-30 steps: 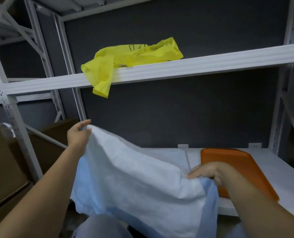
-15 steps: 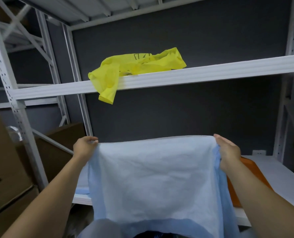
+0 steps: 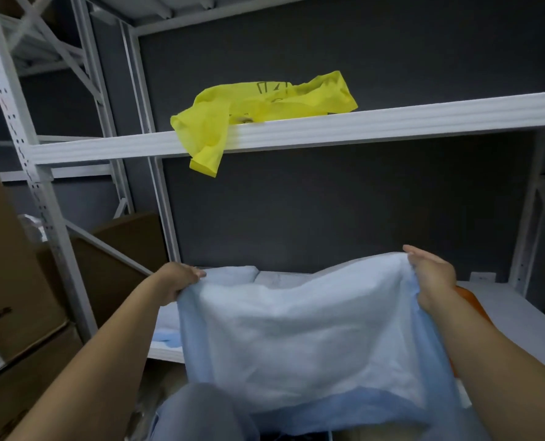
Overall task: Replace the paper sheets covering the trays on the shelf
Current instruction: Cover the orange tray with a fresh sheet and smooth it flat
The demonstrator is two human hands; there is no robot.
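Finding: work is under way and not complete.

The left hand [image 3: 182, 281] has its fingers curled over the upper left corner of a pale blue paper sheet [image 3: 312, 338]. The right hand [image 3: 433, 278] pinches the upper right corner between curled fingers and thumb. The sheet hangs spread between them, in front of and above the lower shelf [image 3: 519, 316], and rests on nothing.

An orange tray [image 3: 472, 302] lies on that shelf just behind the right wrist. The little of it that shows is bare, so it appears to need a cover. At the back left of the shelf lies another pale sheet [image 3: 236, 274]; whether a tray sits beneath it cannot be told. Nor can it be told whether the held sheet is a used or a fresh one.

Outstanding, in my judgement: laying this sheet, or discarding it, and covering the orange tray.
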